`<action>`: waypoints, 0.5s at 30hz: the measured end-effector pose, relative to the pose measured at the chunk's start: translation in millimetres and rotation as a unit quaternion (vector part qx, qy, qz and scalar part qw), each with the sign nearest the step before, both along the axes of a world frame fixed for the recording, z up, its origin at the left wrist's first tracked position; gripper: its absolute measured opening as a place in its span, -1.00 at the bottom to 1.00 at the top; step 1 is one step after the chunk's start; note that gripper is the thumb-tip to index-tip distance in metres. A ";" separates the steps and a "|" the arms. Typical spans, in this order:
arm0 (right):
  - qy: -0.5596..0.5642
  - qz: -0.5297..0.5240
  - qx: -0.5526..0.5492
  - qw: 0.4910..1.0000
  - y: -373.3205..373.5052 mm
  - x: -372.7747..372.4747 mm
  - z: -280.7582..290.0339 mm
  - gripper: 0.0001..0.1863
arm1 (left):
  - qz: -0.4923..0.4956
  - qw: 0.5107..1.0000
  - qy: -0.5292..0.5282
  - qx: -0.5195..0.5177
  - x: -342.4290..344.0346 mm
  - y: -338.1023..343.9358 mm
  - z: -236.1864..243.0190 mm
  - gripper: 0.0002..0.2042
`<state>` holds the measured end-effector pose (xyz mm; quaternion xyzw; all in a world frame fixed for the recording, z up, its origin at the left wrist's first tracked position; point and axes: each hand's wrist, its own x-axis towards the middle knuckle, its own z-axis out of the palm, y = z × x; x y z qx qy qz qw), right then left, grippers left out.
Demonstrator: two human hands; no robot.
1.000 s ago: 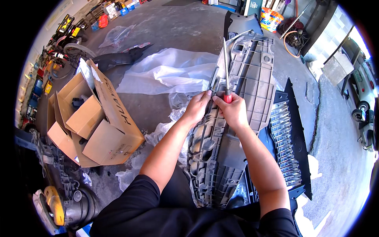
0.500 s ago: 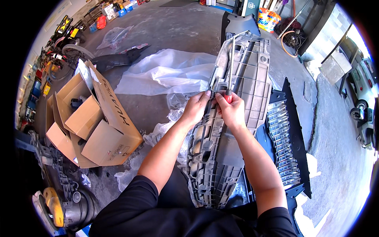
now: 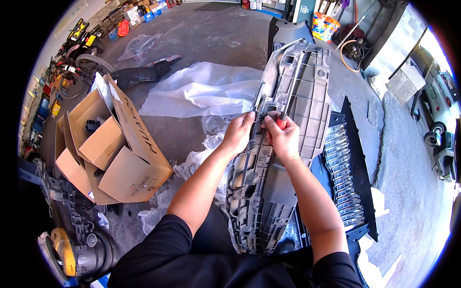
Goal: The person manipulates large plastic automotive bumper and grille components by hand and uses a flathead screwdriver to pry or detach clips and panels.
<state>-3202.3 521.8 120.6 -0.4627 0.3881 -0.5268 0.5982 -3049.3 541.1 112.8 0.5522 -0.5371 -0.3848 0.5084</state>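
Note:
A long, grey, dusty ribbed plastic car panel (image 3: 312, 96) stands in front of me, stretching away from my body. My left hand (image 3: 238, 133) grips its left edge, thumb on top and fingers hidden behind the rim. A little to the right, my right hand (image 3: 284, 139) is closed on a screwdriver (image 3: 282, 123) with a red handle. Its thin shaft appears to run away from me over the panel. The right fingertips rest close to the ridge along the panel's middle, and what they touch there cannot be made out.
An open cardboard box (image 3: 137, 175) stands at the left. Clear plastic sheeting (image 3: 201, 91) lies on the floor beyond it. A black slatted grille part (image 3: 353, 163) lies to the right. A bicycle (image 3: 89, 62) and an orange detergent tub (image 3: 325, 27) are farther back.
The screwdriver's shaft has swung to the right and its red handle has turned in my right hand. My left hand keeps its hold on the panel's edge.

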 end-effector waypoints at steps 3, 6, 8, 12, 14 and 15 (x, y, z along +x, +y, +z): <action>-0.043 0.063 -0.012 0.997 5.9 -19.7 12.9 -0.84 | -0.001 1.000 0.008 -0.017 1.7 1.3 -4.3 -0.60; -0.038 0.090 0.006 0.995 13.1 -45.5 29.9 -0.80 | 0.005 0.999 0.034 0.015 13.0 -8.6 -20.4 -0.57; -0.035 0.103 -0.004 0.994 15.0 -59.9 38.6 -0.80 | -0.003 0.994 0.089 0.058 29.5 -19.0 -39.9 -0.54; -0.004 0.109 -0.026 0.994 15.6 -111.0 30.5 -0.80 | 0.060 0.986 0.134 0.083 78.9 -33.0 -94.7 -0.57; 0.103 0.080 -0.049 0.990 21.8 -179.0 7.1 -0.75 | 0.069 0.959 0.210 0.179 114.7 -31.9 -122.6 -0.60; 0.158 0.028 -0.025 0.987 25.4 -212.7 -11.7 -0.74 | 0.058 0.952 0.242 0.180 133.8 -28.6 -135.1 -0.62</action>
